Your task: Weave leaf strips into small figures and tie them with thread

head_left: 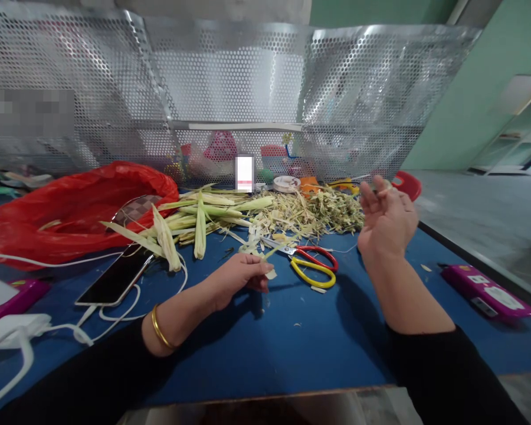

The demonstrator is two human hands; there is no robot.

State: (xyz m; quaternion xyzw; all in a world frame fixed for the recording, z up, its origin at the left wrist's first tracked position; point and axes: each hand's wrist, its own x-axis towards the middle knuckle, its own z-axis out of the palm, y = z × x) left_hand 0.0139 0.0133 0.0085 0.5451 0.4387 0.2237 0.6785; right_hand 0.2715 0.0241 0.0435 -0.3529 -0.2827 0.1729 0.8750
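In the head view my left hand (250,273) is closed in a pinch on a narrow, pale strip of corn husk (272,252). A small cream piece shows below its fingertips. My right hand (389,218) is raised at the right, its fingers curled together near the thumb; what they hold is too small to make out. A fine thread (347,250) runs across the table below that hand. Between the hands lie scissors (314,265) with one red and one yellow handle. Behind them is a heap of shredded husk (287,215), with whole corn husks (200,227) to its left.
A red plastic bag (79,236) lies at the left, near a phone (115,277) and white cables (133,307). A purple box (487,292) sits at the right. Tape rolls (287,184) and a perforated metal screen (239,77) stand at the back of the blue table (287,354).
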